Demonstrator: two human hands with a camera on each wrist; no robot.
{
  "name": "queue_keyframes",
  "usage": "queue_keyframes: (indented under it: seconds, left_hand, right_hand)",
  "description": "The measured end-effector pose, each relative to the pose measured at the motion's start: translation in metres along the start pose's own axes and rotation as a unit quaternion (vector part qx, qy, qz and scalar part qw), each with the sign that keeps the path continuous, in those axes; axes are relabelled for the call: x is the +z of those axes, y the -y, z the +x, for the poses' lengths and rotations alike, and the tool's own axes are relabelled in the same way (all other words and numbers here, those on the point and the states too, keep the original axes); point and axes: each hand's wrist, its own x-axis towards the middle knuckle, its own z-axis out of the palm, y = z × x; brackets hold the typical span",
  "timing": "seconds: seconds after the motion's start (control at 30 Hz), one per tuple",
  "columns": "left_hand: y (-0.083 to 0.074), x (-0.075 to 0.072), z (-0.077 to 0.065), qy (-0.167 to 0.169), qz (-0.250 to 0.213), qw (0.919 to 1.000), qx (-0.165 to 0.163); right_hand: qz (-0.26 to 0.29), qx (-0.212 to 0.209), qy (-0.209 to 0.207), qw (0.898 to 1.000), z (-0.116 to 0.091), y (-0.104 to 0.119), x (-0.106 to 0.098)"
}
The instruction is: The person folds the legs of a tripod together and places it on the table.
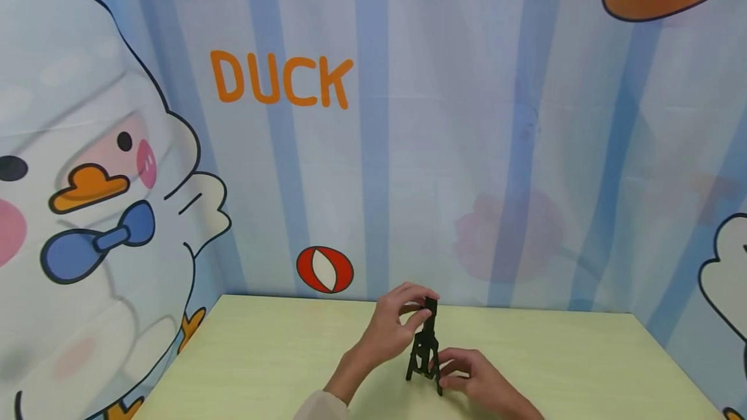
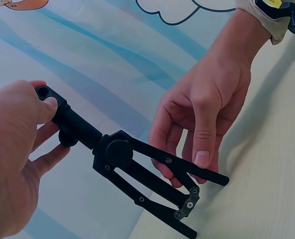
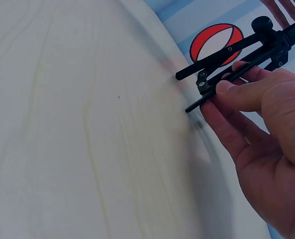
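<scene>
A small black tripod [image 1: 426,346] stands roughly upright over the table, its legs partly spread. My left hand [image 1: 392,324] grips its top end between thumb and fingers. Lower down, my right hand [image 1: 480,381] pinches one leg, with the thumb on the near side in the right wrist view. A round knob [image 2: 119,153] sits where the legs join the center column [image 2: 80,127]. Short hinged braces [image 2: 189,204] link the legs to the column's lower end. Whether the feet touch the tabletop, I cannot tell.
The pale wood-grain table [image 1: 262,355] spreads around both hands. Behind it hangs a blue-striped curtain [image 1: 420,148] printed with cartoon ducks, the word DUCK [image 1: 283,80] and a red and white ball [image 1: 325,269].
</scene>
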Motion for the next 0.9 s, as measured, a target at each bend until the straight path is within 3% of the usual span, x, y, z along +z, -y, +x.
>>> queue_keyframes:
  seconds: [0.5,0.9]
  left_hand:
    - [-0.0011,0.0007,0.0008,0.0,-0.006,1.0,-0.003]
    - [-0.005,0.0022,-0.0005,-0.005,-0.007,1.0,-0.003]
  right_hand:
    - [-0.063,0.004,-0.03,0.998,0.0022,0.0001,0.0061]
    - [-0.055,-0.009,-0.043,0.998,0.0017,0.0021,0.01]
